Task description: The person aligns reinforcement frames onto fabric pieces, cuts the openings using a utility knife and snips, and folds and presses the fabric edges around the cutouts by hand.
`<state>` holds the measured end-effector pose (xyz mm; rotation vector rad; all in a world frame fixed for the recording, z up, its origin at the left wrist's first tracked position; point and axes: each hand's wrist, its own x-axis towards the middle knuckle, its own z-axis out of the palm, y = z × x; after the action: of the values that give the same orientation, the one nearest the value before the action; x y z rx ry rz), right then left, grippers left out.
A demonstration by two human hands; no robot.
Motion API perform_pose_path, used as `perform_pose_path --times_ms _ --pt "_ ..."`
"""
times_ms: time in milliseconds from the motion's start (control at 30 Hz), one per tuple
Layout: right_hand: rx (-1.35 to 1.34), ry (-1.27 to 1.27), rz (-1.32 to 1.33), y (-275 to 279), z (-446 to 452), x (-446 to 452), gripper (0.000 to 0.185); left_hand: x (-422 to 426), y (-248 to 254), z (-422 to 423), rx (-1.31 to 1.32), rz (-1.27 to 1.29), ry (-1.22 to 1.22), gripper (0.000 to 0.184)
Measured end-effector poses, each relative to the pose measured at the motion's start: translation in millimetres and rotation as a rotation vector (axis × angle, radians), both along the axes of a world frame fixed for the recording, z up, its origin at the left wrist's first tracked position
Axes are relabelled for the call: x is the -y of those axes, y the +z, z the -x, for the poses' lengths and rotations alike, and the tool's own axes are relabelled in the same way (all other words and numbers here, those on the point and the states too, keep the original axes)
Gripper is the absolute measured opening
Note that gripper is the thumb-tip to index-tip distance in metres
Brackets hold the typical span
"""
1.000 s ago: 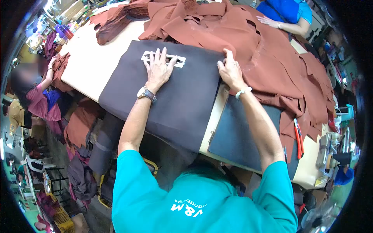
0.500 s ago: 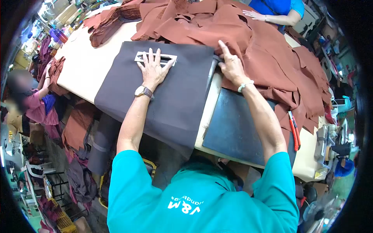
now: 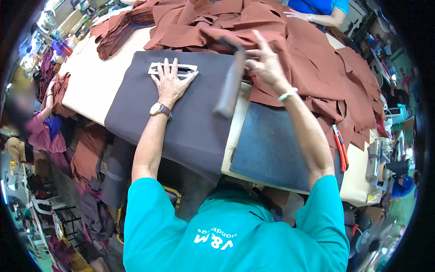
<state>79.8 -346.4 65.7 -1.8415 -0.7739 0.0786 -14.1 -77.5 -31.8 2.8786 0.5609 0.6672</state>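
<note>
My left hand (image 3: 168, 84) lies flat with fingers spread, pressing a small white slotted template (image 3: 156, 68) onto a dark grey-black sheet of material (image 3: 195, 118). The sheet drapes over the table's near edge. Above the sheet's right edge, my right hand (image 3: 267, 68) is raised, index finger stretched out and the other fingers curled. It grips a long grey bar-shaped tool (image 3: 230, 86) with a dark crosspiece at its top; motion blurs it, so its kind is unclear. The bar slants down over the sheet.
Brown leather pieces (image 3: 312, 59) are heaped across the far side and right. A dark cutting mat (image 3: 276, 147) lies to the right, with a red utility knife (image 3: 340, 147) beside its edge. One person's hand (image 3: 297, 15) rests on the heap; another person (image 3: 45, 131) handles brown pieces at left.
My right hand has lifted from the sheet's right edge, swinging the grey bar up and leftward into view. My left hand stays flat on the template; the whole view has shifted slightly.
</note>
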Motion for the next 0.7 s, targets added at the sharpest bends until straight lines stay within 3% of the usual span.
perform_pose_path --times_ms 67,167,333,433,500,533,567,667,700 --pt "0.286 -0.008 0.155 -5.5 19.5 -22.2 0.083 -1.1 -1.8 -0.3 0.014 -0.019 0.006 0.089" --pt "0.287 0.061 0.332 -11.3 47.8 -44.7 0.086 -2.3 -2.9 -0.5 -0.039 -0.061 0.012 0.086" --pt "0.288 -0.034 0.447 -46.5 37.5 -48.5 0.086 -2.5 -0.9 -1.0 -0.065 -0.057 0.019 0.084" --pt "0.308 -0.143 0.439 -55.8 23.3 -35.8 0.082 -0.8 0.8 -1.7 -0.071 -0.061 0.04 0.083" --pt "0.167 -0.151 0.361 -52.7 27.4 -28.6 0.077 1.2 5.7 -0.1 -0.09 -0.12 0.048 0.08" --pt "0.484 -0.173 0.163 -63.3 26.1 -30.0 0.071 -1.4 4.4 -0.6 -0.087 -0.123 0.031 0.08" --pt "0.451 -0.156 0.237 -40.4 41.9 -21.9 0.067 -6.2 1.7 -2.6 -0.085 -0.123 0.002 0.08" --pt "0.734 -0.328 0.208 -18.0 87.4 15.0 0.058 -37.5 -21.3 -15.1 0.033 -0.227 -0.144 0.067" --pt "0.729 -0.39 0.184 -10.7 101.8 36.6 0.057 -11.4 4.3 -4.6 -0.038 -0.221 -0.115 0.066"
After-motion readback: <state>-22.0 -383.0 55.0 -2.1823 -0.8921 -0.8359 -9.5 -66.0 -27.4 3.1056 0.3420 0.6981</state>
